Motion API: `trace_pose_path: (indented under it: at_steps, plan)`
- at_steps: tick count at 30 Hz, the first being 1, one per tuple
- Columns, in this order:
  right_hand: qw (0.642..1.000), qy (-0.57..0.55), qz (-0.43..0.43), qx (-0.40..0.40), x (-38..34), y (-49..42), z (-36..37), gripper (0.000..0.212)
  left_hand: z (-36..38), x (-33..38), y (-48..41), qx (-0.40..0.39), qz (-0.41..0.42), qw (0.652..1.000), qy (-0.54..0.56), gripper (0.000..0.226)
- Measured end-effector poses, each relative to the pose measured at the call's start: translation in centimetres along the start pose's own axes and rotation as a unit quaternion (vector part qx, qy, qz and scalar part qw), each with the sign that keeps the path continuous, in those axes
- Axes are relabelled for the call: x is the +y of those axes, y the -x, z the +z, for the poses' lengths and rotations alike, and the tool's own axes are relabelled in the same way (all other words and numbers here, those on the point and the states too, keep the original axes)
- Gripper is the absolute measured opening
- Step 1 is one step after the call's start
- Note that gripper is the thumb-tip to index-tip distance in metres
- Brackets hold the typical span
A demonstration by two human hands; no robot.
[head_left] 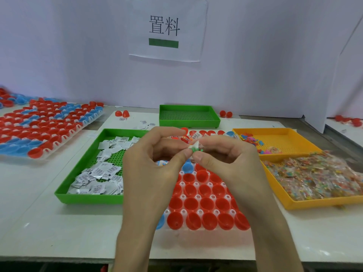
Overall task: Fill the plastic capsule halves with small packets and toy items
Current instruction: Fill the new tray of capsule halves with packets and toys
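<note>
Far left, 10 o'clock from the hands: side rack (45, 130) of red and blue capsule halves, its left end cut off by the frame. 9 o'clock: green tray (78, 197) on the tabletop (39, 222), holding white packets (100, 171). Their print is too small to read, and the tray's right side is hidden behind the left hand (155, 160). Centre: left hand and right hand (225, 160) meet above the centre rack (206, 203) of mostly red capsule halves, near rows open side up. Fingers (182, 156) of both hands are clamped on one small toy item (195, 149), white and green. It is mostly covered by fingertips, so I can't tell what it is. The rack's far rows and left column are hidden behind hands and wrists. 12 o'clock: back green tray (188, 114) by the wall, paper sign (167, 30) above it. 2 o'clock: yellow tray (284, 138) with small coloured pieces, too small to identify. 3 to 4 o'clock: near yellow tray (284, 201) heaped with clear bags (314, 179) of coloured bits, blurred, right edge cut off.
</note>
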State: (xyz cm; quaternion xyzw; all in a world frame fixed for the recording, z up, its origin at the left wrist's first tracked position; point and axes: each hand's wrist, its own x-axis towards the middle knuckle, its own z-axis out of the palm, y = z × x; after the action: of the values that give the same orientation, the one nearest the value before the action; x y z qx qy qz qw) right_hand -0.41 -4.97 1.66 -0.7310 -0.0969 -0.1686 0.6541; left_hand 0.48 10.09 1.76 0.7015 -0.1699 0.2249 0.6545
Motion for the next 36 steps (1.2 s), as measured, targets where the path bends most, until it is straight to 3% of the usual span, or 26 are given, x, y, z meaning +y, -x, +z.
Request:
trace_pose_path:
  at_steps: [4,10,20,25,30,36]
  plan:
    - [1.000,0.015,-0.018,0.000,0.0,0.1,-0.1,0.020,-0.3,-0.2,-0.1,-0.008,-0.001,1.000,0.000,0.032]
    - [0.999,0.008,-0.028,-0.045,-0.2,0.3,-0.1,0.019,-1.0,-0.8,-0.3,-0.036,-0.057,0.994,0.089,0.022]
    - [0.998,0.013,-0.013,-0.054,0.4,0.3,-0.5,0.015,-1.5,-1.8,-0.3,-0.064,-0.093,0.990,0.088,0.020]
    - [0.984,0.174,0.025,0.016,2.1,-1.6,-1.4,0.015,-3.7,-2.8,-0.8,0.062,-0.113,0.987,0.092,0.005]
    - [0.953,0.295,0.024,-0.059,4.4,-4.3,0.6,0.011,-5.2,-3.2,-1.0,0.127,-0.115,0.982,0.077,0.010]
    - [0.914,0.390,0.045,-0.102,5.6,-6.6,0.9,0.017,-5.2,-3.3,-1.0,0.120,-0.102,0.985,0.074,0.010]
